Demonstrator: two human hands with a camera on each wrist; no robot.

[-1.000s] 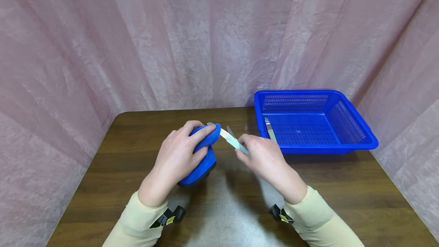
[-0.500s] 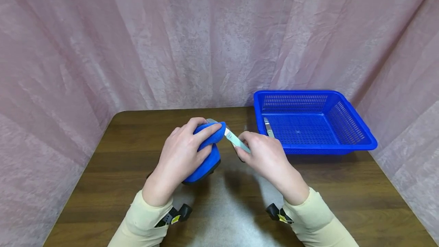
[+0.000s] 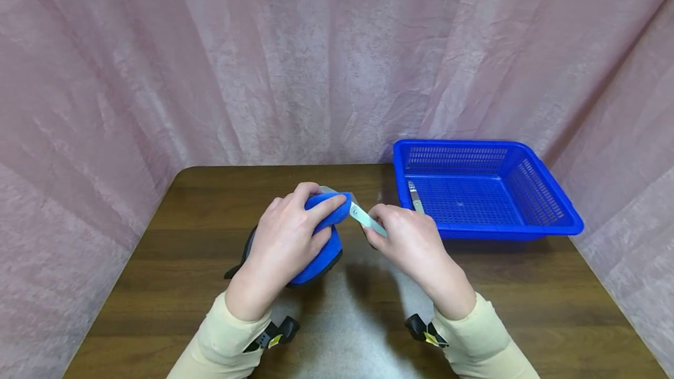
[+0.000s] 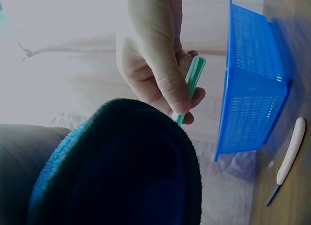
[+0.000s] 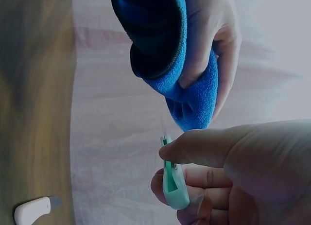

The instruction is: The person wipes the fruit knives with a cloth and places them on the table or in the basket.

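Head view: right hand [image 3: 409, 234] pinches mint knife [image 3: 367, 221], left hand [image 3: 288, 240] pinches blue cloth [image 3: 341, 209] round its blade [image 3: 326, 189]; I'm guessing wiping, next likely a tipward slide.

Head view from above, facing forward-down, close sideways wrist views, all sharing the blue cloth [image 3: 316, 262]
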